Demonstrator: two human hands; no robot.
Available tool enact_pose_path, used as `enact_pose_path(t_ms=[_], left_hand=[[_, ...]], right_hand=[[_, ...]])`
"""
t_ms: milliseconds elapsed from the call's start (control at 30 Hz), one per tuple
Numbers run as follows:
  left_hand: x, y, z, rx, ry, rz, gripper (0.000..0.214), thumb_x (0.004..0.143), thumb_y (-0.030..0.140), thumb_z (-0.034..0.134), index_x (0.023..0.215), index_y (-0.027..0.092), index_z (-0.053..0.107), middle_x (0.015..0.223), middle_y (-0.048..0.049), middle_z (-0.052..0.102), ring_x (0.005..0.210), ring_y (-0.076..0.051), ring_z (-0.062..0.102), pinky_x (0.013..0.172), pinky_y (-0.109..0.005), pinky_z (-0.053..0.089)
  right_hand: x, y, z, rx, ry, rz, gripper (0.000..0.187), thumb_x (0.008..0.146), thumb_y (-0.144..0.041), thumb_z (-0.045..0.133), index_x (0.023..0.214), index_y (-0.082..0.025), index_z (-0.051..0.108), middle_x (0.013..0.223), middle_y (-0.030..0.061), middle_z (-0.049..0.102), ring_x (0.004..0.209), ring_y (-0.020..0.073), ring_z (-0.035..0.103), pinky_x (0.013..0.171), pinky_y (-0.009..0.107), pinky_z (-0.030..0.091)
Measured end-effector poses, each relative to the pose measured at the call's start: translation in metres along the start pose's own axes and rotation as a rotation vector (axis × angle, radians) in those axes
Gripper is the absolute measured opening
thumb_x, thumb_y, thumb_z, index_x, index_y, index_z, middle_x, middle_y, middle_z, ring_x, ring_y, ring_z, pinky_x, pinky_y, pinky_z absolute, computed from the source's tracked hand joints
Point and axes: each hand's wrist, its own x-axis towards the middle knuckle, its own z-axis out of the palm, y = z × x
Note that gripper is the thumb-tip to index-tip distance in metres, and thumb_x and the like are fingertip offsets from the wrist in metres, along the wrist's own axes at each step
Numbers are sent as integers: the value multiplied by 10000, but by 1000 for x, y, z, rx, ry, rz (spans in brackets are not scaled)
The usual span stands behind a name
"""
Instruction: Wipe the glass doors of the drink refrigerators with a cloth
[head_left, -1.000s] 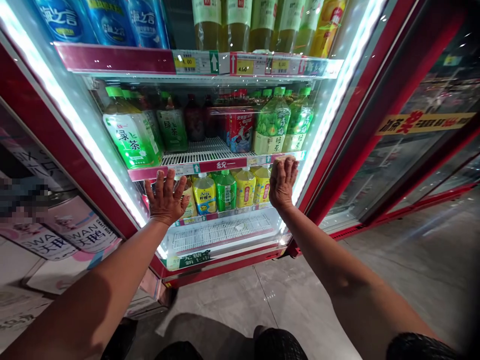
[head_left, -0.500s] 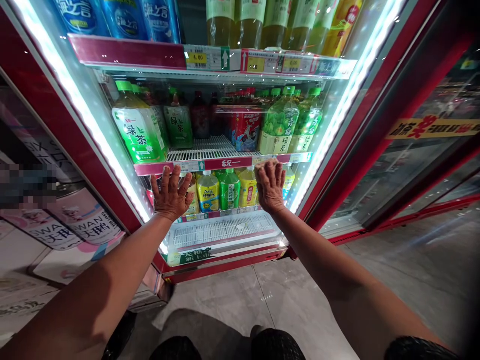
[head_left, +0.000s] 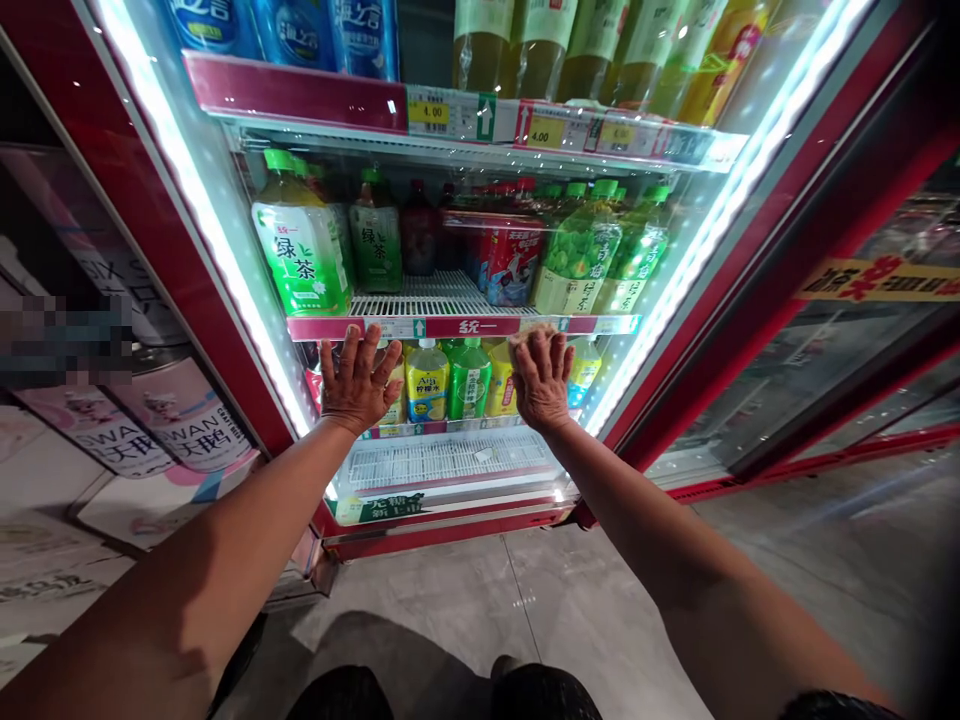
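Note:
I stand before an open drinks cooler. My left hand lies open, fingers spread, flat against the red front rail of the middle shelf at its left end. My right hand is curled with its fingertips pressed on a small beige cloth on the same rail, right of centre. Small yellow and green bottles stand on the lower shelf between my hands. Large green tea bottles stand on the shelf above the rail.
The cooler's glass door with its red frame stands swung open at the right. Printed cartons are stacked at the left beside the cooler. An upper shelf holds blue and amber bottles above price tags. Grey tiled floor lies below.
My right hand has slid the cloth leftward along the shelf rail, from its right end to right of centre. My left hand stays on the rail's left end.

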Motion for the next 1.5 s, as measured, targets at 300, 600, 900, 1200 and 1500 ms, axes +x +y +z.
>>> enact_pose_path(t_ms=[300, 600, 900, 1200, 1500], left_hand=[[1, 2, -1, 1, -26, -20, 664, 976, 472, 547, 1605, 391, 350, 1717, -32, 235, 1613, -304, 49, 1271, -638, -118], [2, 5, -2, 60, 13, 25, 679, 974, 434, 564, 1612, 378, 338, 1709, -32, 250, 1611, -276, 31, 1283, -602, -117], [2, 7, -3, 12, -26, 7, 701, 973, 417, 558, 1625, 383, 301, 1718, -15, 207, 1611, -267, 11, 1291, -589, -109], [4, 9, -3, 21, 3, 29, 644, 1003, 425, 498, 1617, 300, 349, 1682, -42, 319, 1612, -233, 87, 1292, -513, -159], [6, 12, -13, -2, 7, 46, 635, 1040, 444, 321, 1618, 184, 349, 1664, -84, 360, 1605, -223, 164, 1299, -445, -138]], right_hand=[[16, -2, -8, -10, -3, -18, 575, 1012, -285, 487, 1574, -375, 406, 1707, 11, 314, 1624, 293, 11, 1257, 704, -37], [9, -34, -2, -11, -108, -201, 515, 1021, -258, 485, 1501, -446, 498, 1613, -52, 483, 1622, 250, 80, 1282, 641, -62], [33, -69, 3, 0, -61, -155, 575, 1017, -294, 488, 1571, -425, 405, 1661, -39, 405, 1625, 262, 26, 1289, 629, -68], [47, -75, -1, -21, -66, -191, 577, 1022, -291, 476, 1569, -453, 390, 1645, -47, 431, 1619, 281, 107, 1258, 657, -132], [43, -105, 3, -10, -155, -477, 586, 1030, -254, 448, 1571, -468, 378, 1591, -81, 505, 1602, 219, 201, 1267, 541, -198]])
